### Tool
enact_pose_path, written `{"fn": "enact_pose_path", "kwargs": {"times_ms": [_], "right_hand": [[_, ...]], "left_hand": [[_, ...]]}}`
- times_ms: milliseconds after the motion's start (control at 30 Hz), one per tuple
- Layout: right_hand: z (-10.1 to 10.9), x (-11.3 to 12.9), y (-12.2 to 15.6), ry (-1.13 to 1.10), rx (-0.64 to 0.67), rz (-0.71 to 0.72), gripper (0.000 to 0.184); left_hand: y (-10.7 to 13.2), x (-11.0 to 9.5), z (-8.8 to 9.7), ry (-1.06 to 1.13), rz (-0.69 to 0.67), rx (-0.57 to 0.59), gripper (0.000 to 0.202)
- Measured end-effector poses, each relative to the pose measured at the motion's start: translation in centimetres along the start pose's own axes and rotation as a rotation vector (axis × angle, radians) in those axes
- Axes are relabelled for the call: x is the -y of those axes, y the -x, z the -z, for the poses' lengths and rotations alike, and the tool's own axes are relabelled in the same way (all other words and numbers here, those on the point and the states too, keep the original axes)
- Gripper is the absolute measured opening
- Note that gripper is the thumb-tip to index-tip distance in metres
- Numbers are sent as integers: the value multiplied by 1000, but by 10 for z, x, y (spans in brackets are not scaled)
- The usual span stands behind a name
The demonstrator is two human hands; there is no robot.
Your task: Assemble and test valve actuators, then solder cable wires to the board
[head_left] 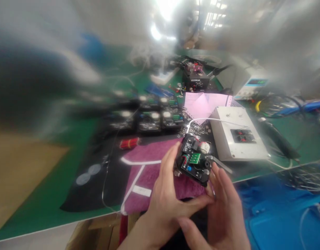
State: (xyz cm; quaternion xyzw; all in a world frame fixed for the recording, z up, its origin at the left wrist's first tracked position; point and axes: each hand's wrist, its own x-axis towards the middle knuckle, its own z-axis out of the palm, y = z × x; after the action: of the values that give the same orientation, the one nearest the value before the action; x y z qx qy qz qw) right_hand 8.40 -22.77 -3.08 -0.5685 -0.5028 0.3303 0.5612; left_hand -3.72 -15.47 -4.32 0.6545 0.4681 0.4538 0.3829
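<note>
A small black electronic module (195,161) with a green circuit board, coloured wires and a white round part is held up over the bench edge. My left hand (167,194) grips its left side, fingers curled round it and thumb reaching under. My right hand (223,208) supports it from below and the right, fingers closed against its lower corner. A thin grey metal tool (221,164) sticks out to the right of the module; which hand holds it is unclear.
Under the hands lies a magenta cloth (149,163) on a black mat. A white box (236,137) with a white cable sits right. Several black modules (154,118), loose washers, pink paper (201,102), a red bundle (130,142) and a black station (195,80) lie behind. Blue bin at lower right.
</note>
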Motion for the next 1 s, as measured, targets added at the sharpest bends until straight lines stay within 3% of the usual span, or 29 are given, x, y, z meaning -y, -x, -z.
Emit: {"fn": "enact_pose_path", "kwargs": {"times_ms": [100, 200, 367, 400, 500, 633, 800, 900, 1000], "right_hand": [[-8, 5, 13, -71, 59, -8, 104], [-10, 7, 11, -88, 77, -58, 100], [14, -13, -44, -109, -30, -31, 66], [21, -18, -58, -95, 5, -16, 65], [39, -25, -90, 38, 156, 78, 83], [48, -19, -99, 328, 271, 159, 109], [38, -14, -81, 187, 380, 116, 129], [28, -17, -68, 158, 298, 118, 122], [14, -20, -57, 82, 131, 125, 109]], "left_hand": [[-11, 6, 11, 100, 8, 16, 140], [-21, 8, 13, 176, 79, -12, 131], [-38, 10, 17, 413, 155, -57, 102], [-40, 11, 21, 476, 156, -40, 101], [-45, 12, 39, 610, 172, 96, 98], [-55, 7, 67, 629, 146, 376, 102], [-75, -1, 83, 645, 82, 666, 106], [-85, -2, 91, 570, 101, 742, 112], [-87, 3, 100, 481, 147, 656, 105]]}}
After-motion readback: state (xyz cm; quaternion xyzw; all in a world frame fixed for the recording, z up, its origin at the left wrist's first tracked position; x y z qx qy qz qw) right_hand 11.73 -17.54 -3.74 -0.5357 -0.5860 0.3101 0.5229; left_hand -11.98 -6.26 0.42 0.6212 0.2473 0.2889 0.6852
